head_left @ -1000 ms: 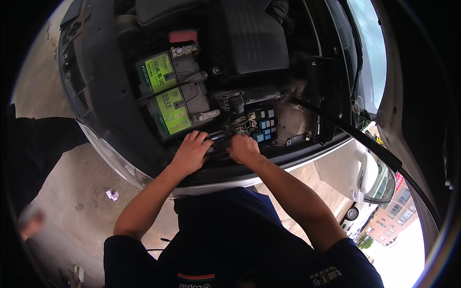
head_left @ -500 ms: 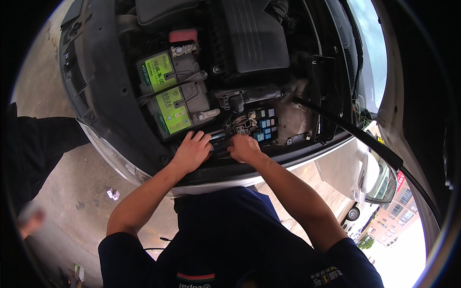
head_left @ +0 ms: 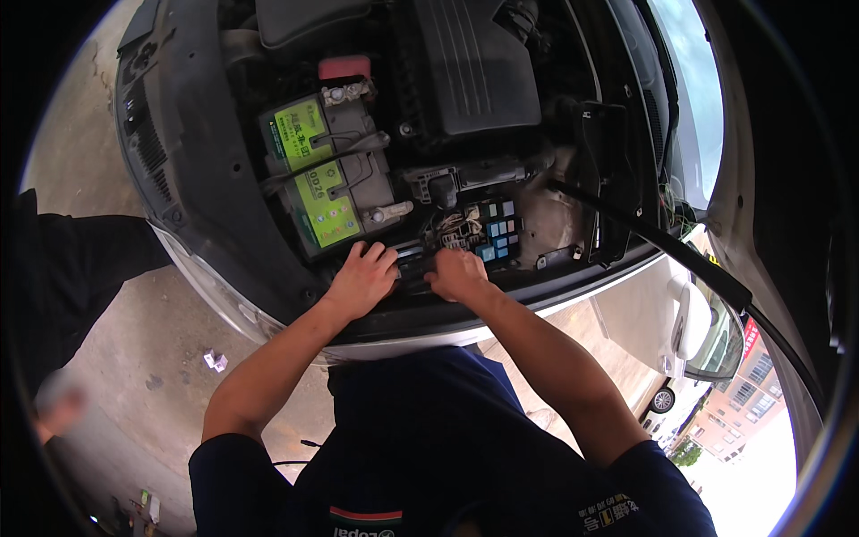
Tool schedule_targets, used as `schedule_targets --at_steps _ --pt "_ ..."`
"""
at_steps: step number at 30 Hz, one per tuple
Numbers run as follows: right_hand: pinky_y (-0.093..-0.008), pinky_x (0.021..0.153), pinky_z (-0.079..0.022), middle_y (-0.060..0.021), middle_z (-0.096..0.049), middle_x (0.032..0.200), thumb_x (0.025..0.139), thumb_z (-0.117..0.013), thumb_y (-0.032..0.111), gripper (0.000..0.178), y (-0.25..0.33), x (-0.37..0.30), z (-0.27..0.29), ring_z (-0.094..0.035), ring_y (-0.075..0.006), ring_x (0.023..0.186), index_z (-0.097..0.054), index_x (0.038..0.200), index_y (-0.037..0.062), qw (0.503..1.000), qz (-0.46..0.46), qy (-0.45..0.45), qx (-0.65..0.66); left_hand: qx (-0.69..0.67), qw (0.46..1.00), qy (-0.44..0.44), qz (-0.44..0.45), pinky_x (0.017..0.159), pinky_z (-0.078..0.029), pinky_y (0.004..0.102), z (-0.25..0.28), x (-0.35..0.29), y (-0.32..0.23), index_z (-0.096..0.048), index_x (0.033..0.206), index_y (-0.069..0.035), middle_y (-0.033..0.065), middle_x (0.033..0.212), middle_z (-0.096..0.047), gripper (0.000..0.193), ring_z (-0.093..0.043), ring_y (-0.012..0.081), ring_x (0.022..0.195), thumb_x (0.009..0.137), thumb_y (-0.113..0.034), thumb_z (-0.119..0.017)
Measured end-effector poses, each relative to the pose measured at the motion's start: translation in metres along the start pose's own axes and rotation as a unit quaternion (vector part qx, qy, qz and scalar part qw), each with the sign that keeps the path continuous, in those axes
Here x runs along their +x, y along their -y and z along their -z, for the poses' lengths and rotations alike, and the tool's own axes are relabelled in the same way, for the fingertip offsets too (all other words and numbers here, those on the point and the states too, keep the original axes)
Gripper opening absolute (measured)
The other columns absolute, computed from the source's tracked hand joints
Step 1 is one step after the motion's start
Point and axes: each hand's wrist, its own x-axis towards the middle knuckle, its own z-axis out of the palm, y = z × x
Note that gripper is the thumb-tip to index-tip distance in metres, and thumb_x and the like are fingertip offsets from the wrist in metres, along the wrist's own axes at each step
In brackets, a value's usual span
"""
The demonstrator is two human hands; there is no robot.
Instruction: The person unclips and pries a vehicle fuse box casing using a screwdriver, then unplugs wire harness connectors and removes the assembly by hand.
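Both of my hands are in the engine bay, at its near edge. My left hand (head_left: pixel 361 282) has its fingers curled beside the near corner of a car battery (head_left: pixel 327 192) with a green label. My right hand (head_left: pixel 459 275) is closed next to the open fuse box (head_left: pixel 461 234), where wires and several blue relays (head_left: pixel 497 242) show. Between the hands lies a dark, narrow part (head_left: pixel 413 266), which the fingertips of both reach. What each hand grips is hidden under the fingers and too dark to name.
A black engine cover (head_left: pixel 474 72) fills the far middle. The hood prop rod (head_left: pixel 653 234) slants across the right side. A red cap (head_left: pixel 344 67) sits by the far battery terminal. Another person's dark-clothed leg (head_left: pixel 85 259) is at left, beside the white bumper.
The view has shifted very slightly. Both hands stay in nearly the same place, with the same curled grip.
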Motion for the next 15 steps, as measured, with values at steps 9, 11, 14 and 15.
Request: schedule_targets --at_steps 9,11,14,15 --pt "-0.0427 0.094 -0.055 -0.02 -0.071 0.112 0.088 -0.071 0.03 0.031 -0.001 0.002 0.007 -0.068 -0.0354 0.109 -0.073 0.103 0.0039 0.999 0.02 0.027 0.003 -0.107 0.993 0.016 0.036 0.088 -0.045 0.0379 0.0 -0.001 0.002 -0.069 0.091 -0.004 0.0071 0.106 -0.054 0.026 -0.053 0.0261 0.104 0.075 -0.022 -0.08" --pt "-0.0424 0.094 -0.055 -0.0192 -0.071 0.115 0.088 -0.07 0.031 0.032 0.001 -0.001 0.008 -0.068 -0.0348 0.11 -0.073 0.105 0.0045 1.0 0.007 0.031 0.001 -0.114 0.991 0.023 0.063 0.087 -0.047 0.0386 0.009 -0.001 -0.001 -0.069 0.097 -0.003 0.0095 0.114 -0.055 0.033 -0.054 0.0279 0.108 0.073 -0.022 -0.081" --pt "-0.0426 0.094 -0.055 -0.019 -0.07 0.117 0.087 -0.072 0.031 0.033 0.011 -0.008 0.014 -0.068 -0.0333 0.111 -0.073 0.105 0.0045 0.999 -0.035 0.017 -0.015 -0.13 0.976 -0.015 0.175 0.089 -0.047 0.0405 0.008 -0.001 -0.01 -0.063 0.113 -0.003 0.0108 0.116 -0.053 0.052 -0.054 0.0298 0.112 0.071 -0.022 -0.085" --pt "-0.0421 0.093 -0.056 -0.0184 -0.071 0.114 0.085 -0.074 0.03 0.032 0.013 -0.008 0.013 -0.069 -0.0321 0.11 -0.074 0.104 0.0047 0.999 -0.029 0.01 -0.012 -0.123 0.974 0.023 0.188 0.092 -0.047 0.0412 0.007 -0.003 -0.01 -0.055 0.128 -0.003 0.0127 0.122 -0.053 0.069 -0.053 0.0319 0.12 0.07 -0.023 -0.087"
